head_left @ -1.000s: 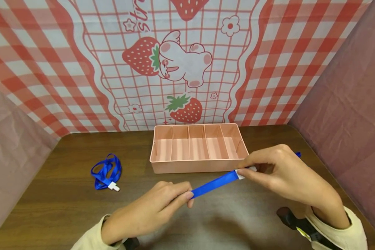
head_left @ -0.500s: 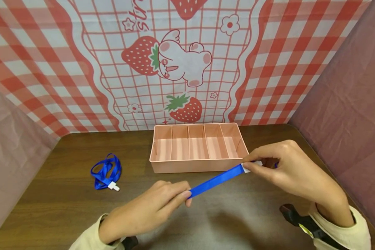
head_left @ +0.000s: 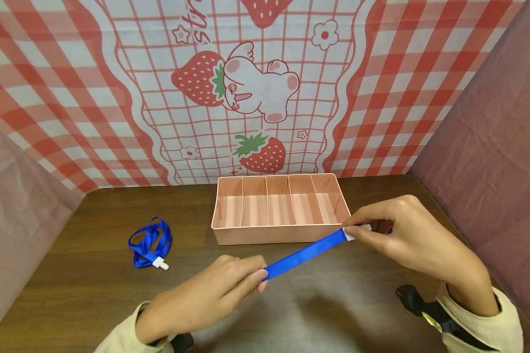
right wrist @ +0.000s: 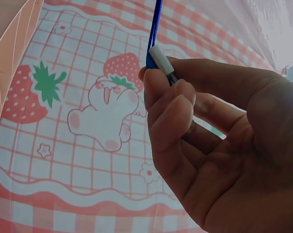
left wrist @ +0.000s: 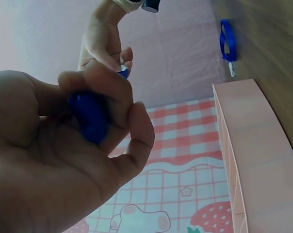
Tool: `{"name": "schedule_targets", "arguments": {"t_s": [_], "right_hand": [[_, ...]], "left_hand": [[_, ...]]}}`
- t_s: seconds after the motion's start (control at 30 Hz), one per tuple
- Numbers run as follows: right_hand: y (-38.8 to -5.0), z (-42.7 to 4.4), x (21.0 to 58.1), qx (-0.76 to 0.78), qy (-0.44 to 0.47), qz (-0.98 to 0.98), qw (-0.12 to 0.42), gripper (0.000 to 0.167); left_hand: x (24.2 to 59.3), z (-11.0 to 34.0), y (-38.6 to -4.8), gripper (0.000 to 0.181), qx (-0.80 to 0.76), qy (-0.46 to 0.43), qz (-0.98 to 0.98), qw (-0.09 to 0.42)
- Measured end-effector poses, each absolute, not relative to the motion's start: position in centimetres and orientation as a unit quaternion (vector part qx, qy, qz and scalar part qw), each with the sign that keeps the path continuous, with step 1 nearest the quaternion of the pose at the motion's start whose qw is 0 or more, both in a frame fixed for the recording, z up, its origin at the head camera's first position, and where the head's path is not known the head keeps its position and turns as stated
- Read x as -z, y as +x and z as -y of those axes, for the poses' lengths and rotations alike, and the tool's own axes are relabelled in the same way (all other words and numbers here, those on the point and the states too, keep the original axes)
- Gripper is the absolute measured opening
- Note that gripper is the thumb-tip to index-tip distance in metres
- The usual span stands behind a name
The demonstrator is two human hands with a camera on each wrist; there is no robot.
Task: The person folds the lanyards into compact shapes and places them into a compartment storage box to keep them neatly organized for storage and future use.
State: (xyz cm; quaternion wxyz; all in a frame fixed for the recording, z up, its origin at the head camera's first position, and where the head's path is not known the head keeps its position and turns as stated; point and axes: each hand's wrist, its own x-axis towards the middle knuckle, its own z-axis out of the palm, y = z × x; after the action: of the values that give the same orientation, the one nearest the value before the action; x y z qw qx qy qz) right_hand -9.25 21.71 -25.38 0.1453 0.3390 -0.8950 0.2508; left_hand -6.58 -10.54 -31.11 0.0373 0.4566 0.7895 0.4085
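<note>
Two hands in play: your left (head_left: 212,294) and your right (head_left: 415,245), with a blue strap (head_left: 306,256) stretched straight between them, above the table (head_left: 92,294). Using that strap in the head view as the clock's centre, your left is at 8 o'clock and slants up toward 2, thumb on top, fingers curled round the strap; the left wrist view shows blue bunched inside the grip. Your right is at 3, wrist bent, knuckles high, pinching the white fitting (right wrist: 161,59) at the strap's upper end between thumb and forefinger.

For writing, you get "str" (head_left: 196,24) printed sideways up around 11 o'clock on the strawberry backdrop (head_left: 145,98), cut off by the frame.

Edges: a pink box (head_left: 280,234) with five compartments sits at 11, its back side close to the backdrop. Your right fingertips overlap its near right corner in the head view; can't tell if they touch. A coiled blue lanyard (head_left: 151,245) lies at 9, well apart from the box, with wood showing between, so there's some room there. Your left wrist view also has another blue lanyard (left wrist: 226,43) on the table, between 1 and 2 o'clock, just beyond the box's end.
</note>
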Motion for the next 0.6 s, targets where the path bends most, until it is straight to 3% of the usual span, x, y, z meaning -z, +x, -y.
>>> {"name": "schedule_targets", "arguments": {"t_s": [0.6], "right_hand": [[-10.2,-22.4,25.5,-0.226,0.322,0.905,0.162,0.019]], "left_hand": [[30.0,11.9,-6.8,0.022,-0.405,0.464,-0.787,0.041]]}}
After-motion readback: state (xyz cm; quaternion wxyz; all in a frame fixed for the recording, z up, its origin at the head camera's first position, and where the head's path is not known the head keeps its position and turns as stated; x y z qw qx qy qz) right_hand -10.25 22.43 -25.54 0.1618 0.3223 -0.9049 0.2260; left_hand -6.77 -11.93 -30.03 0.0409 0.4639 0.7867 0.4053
